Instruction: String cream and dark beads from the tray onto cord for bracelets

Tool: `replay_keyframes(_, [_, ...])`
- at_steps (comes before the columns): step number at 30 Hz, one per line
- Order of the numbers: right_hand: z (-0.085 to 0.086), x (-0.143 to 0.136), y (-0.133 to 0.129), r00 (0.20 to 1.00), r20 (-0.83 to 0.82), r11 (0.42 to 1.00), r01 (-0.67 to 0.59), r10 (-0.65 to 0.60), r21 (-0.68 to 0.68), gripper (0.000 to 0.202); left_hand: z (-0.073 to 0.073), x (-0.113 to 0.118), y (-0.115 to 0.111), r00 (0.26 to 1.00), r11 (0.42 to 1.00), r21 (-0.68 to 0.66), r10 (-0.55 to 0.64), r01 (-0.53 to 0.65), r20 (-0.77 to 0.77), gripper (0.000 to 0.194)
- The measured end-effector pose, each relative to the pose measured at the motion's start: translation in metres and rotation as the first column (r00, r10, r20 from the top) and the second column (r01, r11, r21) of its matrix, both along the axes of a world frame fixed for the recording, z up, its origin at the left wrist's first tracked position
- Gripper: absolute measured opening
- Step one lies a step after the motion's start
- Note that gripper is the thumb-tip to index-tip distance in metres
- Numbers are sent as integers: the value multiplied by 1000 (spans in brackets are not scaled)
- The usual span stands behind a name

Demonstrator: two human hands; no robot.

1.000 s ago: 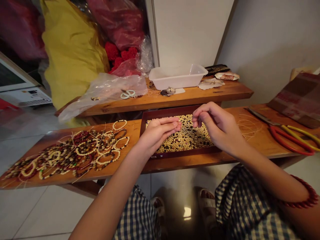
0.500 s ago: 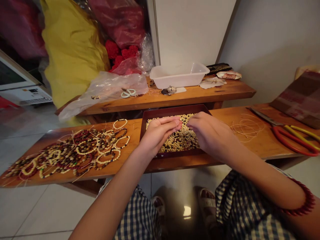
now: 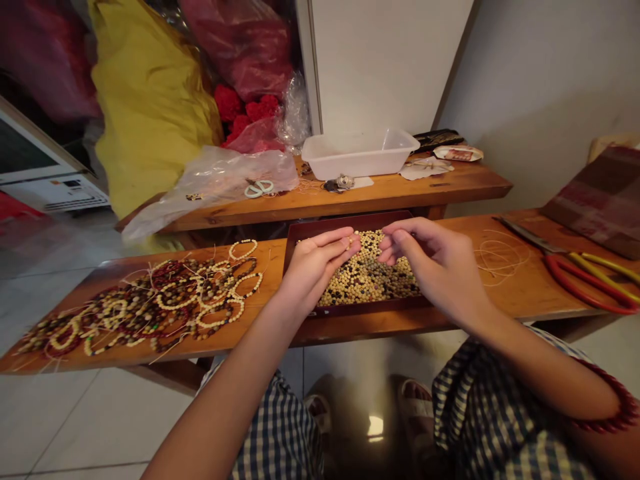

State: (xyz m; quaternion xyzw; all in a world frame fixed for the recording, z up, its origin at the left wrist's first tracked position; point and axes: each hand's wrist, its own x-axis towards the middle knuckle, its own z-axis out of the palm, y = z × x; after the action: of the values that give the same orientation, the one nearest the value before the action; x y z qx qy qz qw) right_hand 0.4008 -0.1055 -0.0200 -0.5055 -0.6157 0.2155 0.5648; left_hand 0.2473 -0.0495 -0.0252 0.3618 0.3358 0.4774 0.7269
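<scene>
A dark red tray (image 3: 350,308) on the front bench holds a layer of small beads (image 3: 373,277), mostly cream with brown and black ones. Over its left part is my left hand (image 3: 320,260), fingers pressed together, with what look like a few pale beads at the fingertips. My right hand (image 3: 430,257) is over the tray's right part, thumb and fingers curled toward each other; whether a thread or bead is between them is too small to tell. The two hands are apart. To the left lies a pile of beaded bracelets (image 3: 170,300) with loose thread ends.
Coiled thread (image 3: 500,259) and large shears with red and yellow handles (image 3: 590,287) lie at the right, near a cardboard box (image 3: 600,200). On the rear bench are a white plastic tub (image 3: 360,160), small scissors (image 3: 259,189) and a clear bag (image 3: 210,183).
My right hand has turned, showing its thumb and curled fingers, and has moved slightly from the left hand. My left hand stays nearly in place, its fingertips slightly changed.
</scene>
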Motion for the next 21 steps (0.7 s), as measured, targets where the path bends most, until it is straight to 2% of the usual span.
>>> replay_keyframes(2, [2, 0, 1, 993, -117, 999, -14, 9, -40, 12, 0, 0, 0, 1000, 1000, -3, 6, -6, -19, 18])
replay_keyframes(4, [3, 0, 1, 991, -137, 999, -13, 8, -39, 12, 0, 0, -1, 999, 1000, -3, 8, -8, -33, 19])
replay_keyframes(12, [1, 0, -2, 999, -22, 999, -31, 32, 35, 12, -1, 1, -2, 999, 1000, 16, 1, -1, -34, 15])
replay_keyframes(21, [2, 0, -3, 996, 84, 993, 19, -29, 117, 12, -2, 1, -2, 1000, 1000, 10, -4, 3, 20, 10])
